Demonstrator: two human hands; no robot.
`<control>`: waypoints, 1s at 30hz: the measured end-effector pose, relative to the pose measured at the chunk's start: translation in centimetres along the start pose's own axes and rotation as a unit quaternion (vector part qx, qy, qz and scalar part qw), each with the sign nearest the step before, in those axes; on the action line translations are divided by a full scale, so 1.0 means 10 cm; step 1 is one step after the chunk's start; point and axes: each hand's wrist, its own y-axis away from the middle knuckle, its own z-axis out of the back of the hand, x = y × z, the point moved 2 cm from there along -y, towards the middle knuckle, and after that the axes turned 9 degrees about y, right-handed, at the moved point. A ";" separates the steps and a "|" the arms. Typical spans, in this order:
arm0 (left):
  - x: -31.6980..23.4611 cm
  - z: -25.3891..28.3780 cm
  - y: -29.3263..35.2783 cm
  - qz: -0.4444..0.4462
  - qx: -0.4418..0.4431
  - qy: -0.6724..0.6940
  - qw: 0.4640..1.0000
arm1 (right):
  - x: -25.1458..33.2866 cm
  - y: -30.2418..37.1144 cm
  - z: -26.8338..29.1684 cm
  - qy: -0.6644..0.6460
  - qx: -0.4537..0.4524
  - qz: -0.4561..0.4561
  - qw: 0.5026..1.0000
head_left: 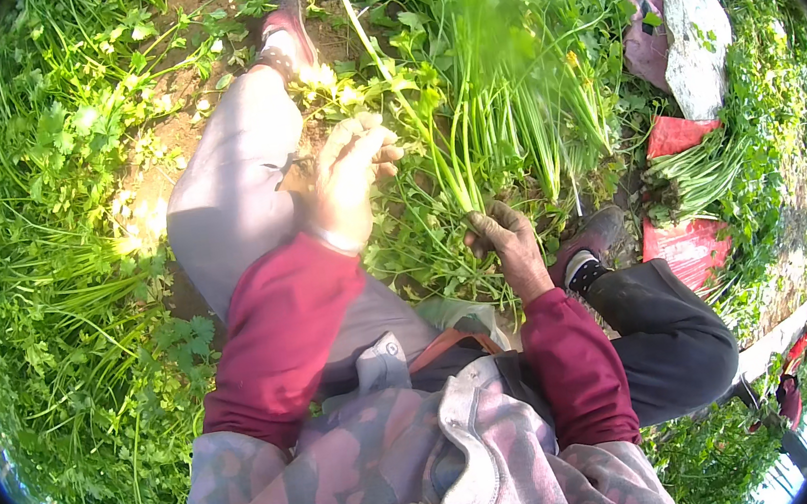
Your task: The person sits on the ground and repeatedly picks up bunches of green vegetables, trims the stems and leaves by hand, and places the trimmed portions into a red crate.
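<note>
A bunch of long, pale-green leafy herb stalks stands nearly upright in the middle of the view, its thin stems gathered tight at the bottom and fanning out into feathery, bright green leaves toward the top, where sunlight blurs them. The stem ends are darker and look soiled. The bunch sits just in front of the person's knees, above a mat of low green plants.

The right hand, dirt-stained, is clenched around the base of the bunch, fingers wrapped about the stems, knuckles up, the wrist coming out of a dark red sleeve. The left hand hangs just left of the bunch, fingers curled and pinched together on a few thin green stalks that lean away up and left; its palm faces the bunch.

Room is tight: the left leg in pale grey trousers stretches up-left over a patch of bare brown soil, and the right leg in dark trousers bends close beside the right hand, its worn shoe near the stem ends. To the right, well apart from the hands, a second bundle of cut green stalks lies across flat red sacking, beside a grey-white sack. Dense green growth surrounds everything else.
</note>
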 end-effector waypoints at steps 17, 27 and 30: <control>1.00 -0.07 0.20 0.211 0.112 -0.061 0.969 | -0.50 0.51 -0.01 -0.005 -0.028 0.103 0.994; -0.69 -0.83 0.28 -0.013 0.279 0.015 0.960 | -1.24 0.16 0.29 0.606 0.102 0.024 0.789; -0.86 -0.89 0.08 -0.002 0.337 0.146 0.930 | -1.06 0.05 0.32 0.469 -0.069 0.156 0.866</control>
